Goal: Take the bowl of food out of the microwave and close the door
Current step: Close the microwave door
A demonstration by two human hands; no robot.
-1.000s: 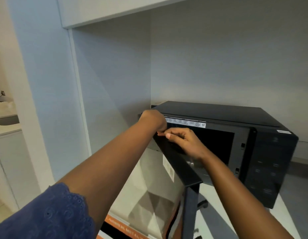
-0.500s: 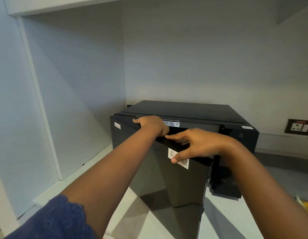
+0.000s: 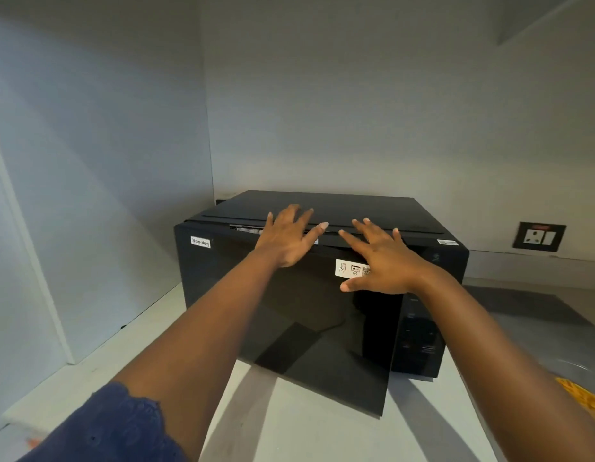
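Note:
A black microwave (image 3: pixel 322 208) stands on a white counter in an alcove. Its glossy door (image 3: pixel 289 328) is hinged on the left and stands slightly ajar, its right edge sticking out toward me. My left hand (image 3: pixel 289 238) lies flat on the door's top edge with fingers spread. Also flat and spread, my right hand (image 3: pixel 379 261) rests on the door's upper right, partly over a white sticker (image 3: pixel 347 268). Neither hand holds anything. At the right frame edge lies yellow food (image 3: pixel 586 395), blurred; I cannot make out its bowl clearly.
The white counter (image 3: pixel 289 428) runs in front of the microwave. A white side panel (image 3: pixel 39 261) closes the alcove on the left and a grey wall stands behind. A wall socket (image 3: pixel 539 236) sits to the right. The control panel (image 3: pixel 419 335) is right of the door.
The door has swung from wide open to almost against the microwave. Both hands went from gripping its top edge to lying flat on it. My view shifted right.

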